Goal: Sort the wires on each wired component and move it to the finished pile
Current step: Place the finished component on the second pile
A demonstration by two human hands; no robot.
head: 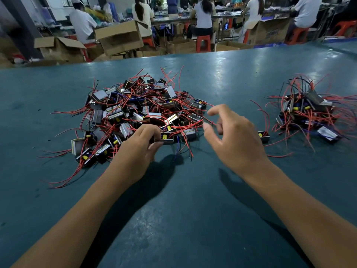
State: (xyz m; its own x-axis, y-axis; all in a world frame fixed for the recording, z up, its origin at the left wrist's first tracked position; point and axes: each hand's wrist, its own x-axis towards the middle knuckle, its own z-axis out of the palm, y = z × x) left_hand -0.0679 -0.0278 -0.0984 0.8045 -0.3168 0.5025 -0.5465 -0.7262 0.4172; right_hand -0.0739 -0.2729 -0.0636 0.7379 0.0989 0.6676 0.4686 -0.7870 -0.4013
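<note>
A big heap of small black wired components (139, 111) with red wires lies at the centre left of the green table (183, 209). My left hand (139, 149) grips one component (167, 138) at the heap's near edge; its red, blue and black wires trail toward me. My right hand (233, 140) hovers just right of the heap, fingers loosely curled and spread, holding nothing; a red wire runs by its fingertips. A smaller pile of components (309, 113) sits at the right. One single component (263, 136) lies just behind my right hand.
Beyond the table's far edge stand open cardboard boxes (119, 38) and red stools (202, 43). Several people sit at workbenches in the background. A loose red wire (280, 156) lies near the right pile.
</note>
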